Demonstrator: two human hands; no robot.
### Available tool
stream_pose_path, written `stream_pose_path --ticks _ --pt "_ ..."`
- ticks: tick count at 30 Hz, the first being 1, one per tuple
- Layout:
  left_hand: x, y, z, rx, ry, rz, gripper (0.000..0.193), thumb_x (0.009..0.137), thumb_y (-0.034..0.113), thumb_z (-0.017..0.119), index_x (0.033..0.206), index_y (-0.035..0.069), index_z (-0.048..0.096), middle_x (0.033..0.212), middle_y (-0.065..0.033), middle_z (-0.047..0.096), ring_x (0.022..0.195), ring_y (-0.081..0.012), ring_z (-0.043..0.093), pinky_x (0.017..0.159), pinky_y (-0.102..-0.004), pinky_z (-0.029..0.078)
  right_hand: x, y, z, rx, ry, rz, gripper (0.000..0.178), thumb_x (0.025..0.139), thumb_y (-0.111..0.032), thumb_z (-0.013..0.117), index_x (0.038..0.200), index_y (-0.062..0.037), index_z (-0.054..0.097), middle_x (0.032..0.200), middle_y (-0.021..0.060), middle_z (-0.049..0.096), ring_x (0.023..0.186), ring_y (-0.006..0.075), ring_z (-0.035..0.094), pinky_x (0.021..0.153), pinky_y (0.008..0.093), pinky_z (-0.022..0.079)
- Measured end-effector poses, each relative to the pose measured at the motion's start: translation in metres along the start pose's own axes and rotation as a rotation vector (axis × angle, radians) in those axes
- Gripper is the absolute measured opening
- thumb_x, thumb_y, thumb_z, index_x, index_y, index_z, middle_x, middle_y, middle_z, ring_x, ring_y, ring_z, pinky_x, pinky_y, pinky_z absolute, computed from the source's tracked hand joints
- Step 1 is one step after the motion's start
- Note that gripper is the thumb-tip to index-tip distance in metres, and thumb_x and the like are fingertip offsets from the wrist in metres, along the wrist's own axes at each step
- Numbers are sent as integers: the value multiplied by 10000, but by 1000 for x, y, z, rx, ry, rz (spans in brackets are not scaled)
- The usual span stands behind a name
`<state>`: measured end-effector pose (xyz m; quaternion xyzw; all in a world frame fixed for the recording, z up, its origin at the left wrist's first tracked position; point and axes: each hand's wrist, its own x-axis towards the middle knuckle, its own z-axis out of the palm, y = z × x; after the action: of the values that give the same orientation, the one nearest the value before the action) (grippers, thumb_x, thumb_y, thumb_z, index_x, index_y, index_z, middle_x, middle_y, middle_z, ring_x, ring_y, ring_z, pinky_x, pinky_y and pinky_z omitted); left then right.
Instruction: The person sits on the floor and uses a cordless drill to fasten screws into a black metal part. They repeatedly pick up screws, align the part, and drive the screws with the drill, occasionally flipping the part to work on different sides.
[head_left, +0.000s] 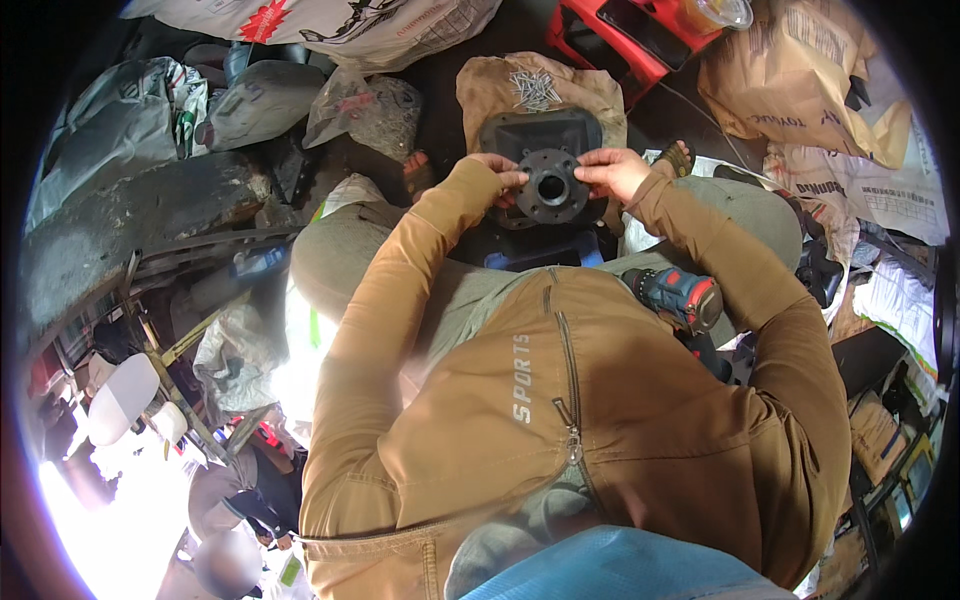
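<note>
Round flange (551, 186) between both hands

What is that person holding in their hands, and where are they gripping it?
A round dark metal disc with bolt holes, held by its rim: left hand on the left edge, right hand on the right edge.

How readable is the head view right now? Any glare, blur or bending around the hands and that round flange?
Head view: the round flange and both hands, left hand and right hand, are sharp and evenly lit near the centre; strong white glare washes out the lower left corner; straight edges bend toward the dark circular rim; the red and blue power tool on the lap reads clearly.
</note>
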<state>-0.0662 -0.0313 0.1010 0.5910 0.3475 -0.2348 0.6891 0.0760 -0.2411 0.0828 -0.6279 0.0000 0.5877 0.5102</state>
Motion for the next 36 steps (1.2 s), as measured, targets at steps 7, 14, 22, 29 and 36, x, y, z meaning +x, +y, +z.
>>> stream_pose_path --ticks 7,14,22,29,36 --pt "10 8 3 -33 145 -6 291 809 186 740 1022 5 658 815 -28 651 668 -116 574 623 -240 466 25 0 -2 -29 97 -21 306 821 -149 713 1071 -7 606 916 44 642 774 135 613 650 275 520" --pt "23 -2 2 -48 161 38 292 803 174 740 1029 9 662 822 -33 659 662 -106 568 612 -238 464 29 -2 -4 -62 112 -14 264 825 -123 695 1054 -16 619 893 50 640 754 135 613 618 267 521" --pt "30 -9 1 -84 139 79 293 811 173 722 1047 12 659 831 -51 665 681 -129 601 599 -251 467 25 -4 -1 -50 99 -36 318 834 -99 659 1134 -8 607 927 63 651 761 135 615 623 266 522" --pt "32 -8 0 -49 132 53 257 815 132 726 1023 -5 666 862 -38 671 725 -108 603 662 -231 491 24 -3 0 -88 109 -68 308 829 -99 663 1119 -3 620 925 67 658 761 137 617 614 264 520" --pt "31 -5 -2 -45 120 36 253 821 129 717 1028 -7 664 875 -45 674 747 -120 619 674 -250 512 25 -4 -1 -107 118 -80 288 825 -93 665 1094 6 630 920 66 660 734 137 613 594 259 516"
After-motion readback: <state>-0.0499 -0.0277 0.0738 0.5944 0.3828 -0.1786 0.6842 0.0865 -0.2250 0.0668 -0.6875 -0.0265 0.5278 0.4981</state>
